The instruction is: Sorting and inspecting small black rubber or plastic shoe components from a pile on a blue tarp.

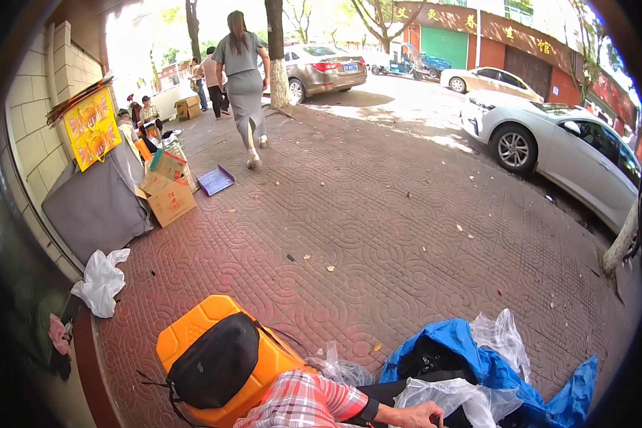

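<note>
The one hand in view (419, 414), on a plaid-sleeved forearm (303, 403) of undeterminable side, is lying at the lower edge with its grip curled narrow, touching a clear plastic bag (453, 397); whether it is holding the bag cannot be told. The bag is resting on a blue sheet (478, 357) on the red paved ground (378, 242). Just left, a black pouch (214, 364) is lying on an orange container (192, 329). Farther out, cardboard boxes (168, 189) are standing by the wall, and a person in grey (244, 78) is walking away near a white car (563, 143).
</note>
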`<state>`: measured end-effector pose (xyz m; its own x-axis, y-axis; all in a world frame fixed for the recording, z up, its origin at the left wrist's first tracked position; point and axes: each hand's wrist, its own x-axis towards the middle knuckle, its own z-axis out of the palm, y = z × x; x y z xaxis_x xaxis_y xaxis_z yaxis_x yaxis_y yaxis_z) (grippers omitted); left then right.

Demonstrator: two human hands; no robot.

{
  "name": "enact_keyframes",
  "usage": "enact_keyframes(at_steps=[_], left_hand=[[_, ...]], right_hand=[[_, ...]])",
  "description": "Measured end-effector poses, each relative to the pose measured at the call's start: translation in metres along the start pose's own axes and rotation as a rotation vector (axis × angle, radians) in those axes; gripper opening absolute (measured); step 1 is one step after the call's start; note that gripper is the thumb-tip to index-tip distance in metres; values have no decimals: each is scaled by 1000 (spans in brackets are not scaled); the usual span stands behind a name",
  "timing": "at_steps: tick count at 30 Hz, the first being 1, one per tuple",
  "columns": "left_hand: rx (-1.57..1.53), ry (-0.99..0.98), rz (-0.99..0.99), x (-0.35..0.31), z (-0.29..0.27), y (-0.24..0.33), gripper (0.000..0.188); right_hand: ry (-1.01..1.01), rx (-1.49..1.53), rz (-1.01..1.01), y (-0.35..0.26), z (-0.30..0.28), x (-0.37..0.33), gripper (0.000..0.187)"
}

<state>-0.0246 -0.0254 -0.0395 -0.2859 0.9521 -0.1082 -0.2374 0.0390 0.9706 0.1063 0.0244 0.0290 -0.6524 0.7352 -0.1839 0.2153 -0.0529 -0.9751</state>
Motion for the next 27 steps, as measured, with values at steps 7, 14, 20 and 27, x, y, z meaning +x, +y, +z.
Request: enact_keyframes(at_steps=[7,14,20,27], left_hand=[[441,16,315,-4,-4,24,17],[303,79,195,-1,8,10,20],[192,82,66,-1,8,3,22],[378,25,646,-6,23,27,13]], right_hand=[[149,-546,-179,-6,12,5,31],[355,-633,-338,-4,17,8,30],[266,-523,-163,14,6,13,37],[263,-109,69,38,-12,6,28]])
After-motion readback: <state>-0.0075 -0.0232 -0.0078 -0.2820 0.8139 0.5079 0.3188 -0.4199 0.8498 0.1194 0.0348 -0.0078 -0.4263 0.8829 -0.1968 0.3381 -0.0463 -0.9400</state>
